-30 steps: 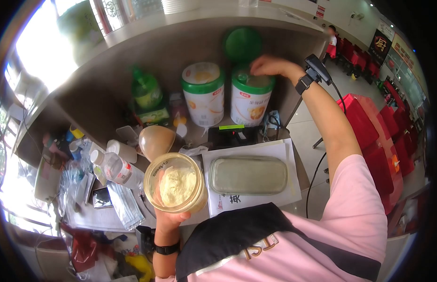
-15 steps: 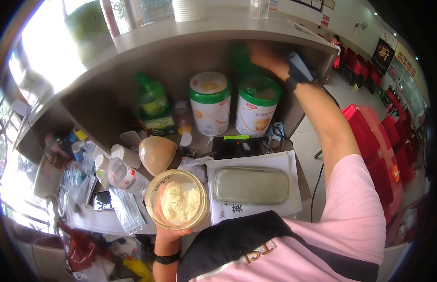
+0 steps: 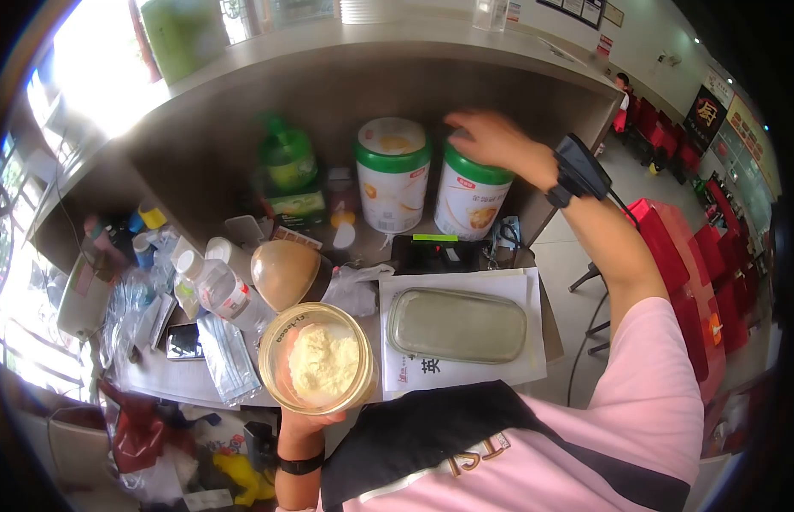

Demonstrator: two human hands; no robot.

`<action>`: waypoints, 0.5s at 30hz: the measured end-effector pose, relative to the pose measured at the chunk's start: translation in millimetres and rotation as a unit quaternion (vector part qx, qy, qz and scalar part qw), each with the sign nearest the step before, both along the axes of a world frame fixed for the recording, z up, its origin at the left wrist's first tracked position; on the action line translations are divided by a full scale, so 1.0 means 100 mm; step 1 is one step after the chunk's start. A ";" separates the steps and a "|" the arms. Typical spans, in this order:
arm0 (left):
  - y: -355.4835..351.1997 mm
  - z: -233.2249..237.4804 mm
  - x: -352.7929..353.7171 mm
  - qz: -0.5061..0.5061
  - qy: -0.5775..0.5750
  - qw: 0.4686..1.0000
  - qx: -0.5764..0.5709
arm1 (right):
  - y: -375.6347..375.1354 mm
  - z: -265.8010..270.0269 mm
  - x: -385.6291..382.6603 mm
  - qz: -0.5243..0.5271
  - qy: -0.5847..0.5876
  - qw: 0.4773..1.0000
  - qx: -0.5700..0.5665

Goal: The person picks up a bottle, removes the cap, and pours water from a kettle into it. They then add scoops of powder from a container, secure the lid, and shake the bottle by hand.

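My left hand (image 3: pixel 315 416) is wrapped round a clear round jar (image 3: pixel 369 375) of pale yellow powder (image 3: pixel 324 363), held upright near my body. My right hand (image 3: pixel 491 141) rests on top of the right white tub (image 3: pixel 469 200) with a green rim, its fingers spread and pointing left. That hand hides most of the tub's top. Just left of it stands a second white tub (image 3: pixel 392 192) with its green-rimmed lid on. Both tubs are inside the shelf recess.
A glass container (image 3: pixel 456 324) lies on white papers (image 3: pixel 533 358). Left of the jar are a brown rounded object (image 3: pixel 284 275), a plastic bottle (image 3: pixel 216 286) and a phone (image 3: pixel 184 341). A green bottle (image 3: pixel 287 158) stands in the shelf (image 3: pixel 200 136). Red chairs (image 3: pixel 670 256) are at right.
My right hand has come down and forward from behind the right tub onto its top, where a green blur beside the hand no longer shows. The jar stays in my left hand.
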State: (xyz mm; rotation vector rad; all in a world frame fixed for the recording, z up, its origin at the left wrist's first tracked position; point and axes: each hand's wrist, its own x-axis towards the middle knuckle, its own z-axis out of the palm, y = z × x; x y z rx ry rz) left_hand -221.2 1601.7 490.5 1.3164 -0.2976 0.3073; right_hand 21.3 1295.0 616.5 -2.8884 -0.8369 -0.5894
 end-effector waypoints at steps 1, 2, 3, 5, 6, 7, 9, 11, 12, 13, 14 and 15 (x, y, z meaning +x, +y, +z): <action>0.00 -0.01 -0.02 0.001 -0.013 1.000 -0.003 | 0.14 0.00 0.07 0.017 0.022 0.999 -0.031; 0.00 0.00 -0.05 0.006 -0.014 1.000 -0.003 | 0.24 -0.01 0.14 0.033 0.044 0.997 -0.061; 0.00 0.02 -0.07 0.004 -0.017 1.000 0.000 | 0.30 -0.07 0.24 0.038 0.042 0.997 -0.060; 0.06 0.03 -0.10 0.004 -0.023 1.000 0.005 | 0.40 -0.23 0.42 0.017 -0.034 0.977 -0.211; 0.11 0.00 -0.12 -0.044 0.004 0.999 -0.017 | 0.42 -0.25 0.46 0.029 -0.055 0.969 -0.241; 0.14 -0.02 -0.14 -0.093 0.030 0.994 -0.040 | 0.43 -0.25 0.51 0.033 -0.060 0.968 -0.242; 0.15 -0.03 -0.18 -0.070 0.035 0.997 -0.028 | 0.44 -0.24 0.53 0.101 -0.018 0.970 -0.218; 0.14 -0.08 -0.18 -0.051 0.044 0.997 -0.020 | 0.37 -0.37 0.64 0.099 0.044 0.985 -0.131; 0.15 -0.13 -0.14 -0.063 0.037 0.997 -0.041 | 0.35 -0.40 0.69 0.092 0.106 0.989 -0.038; 0.16 -0.17 -0.11 -0.075 0.030 0.995 -0.061 | 0.29 -0.43 0.73 0.091 0.107 0.989 -0.040; 0.16 -0.17 -0.09 -0.077 0.031 0.995 -0.062 | 0.35 -0.31 0.56 0.086 0.049 0.986 -0.133; 0.16 -0.18 -0.08 -0.081 0.037 0.994 -0.056 | 0.40 -0.22 0.40 0.079 -0.007 0.971 -0.224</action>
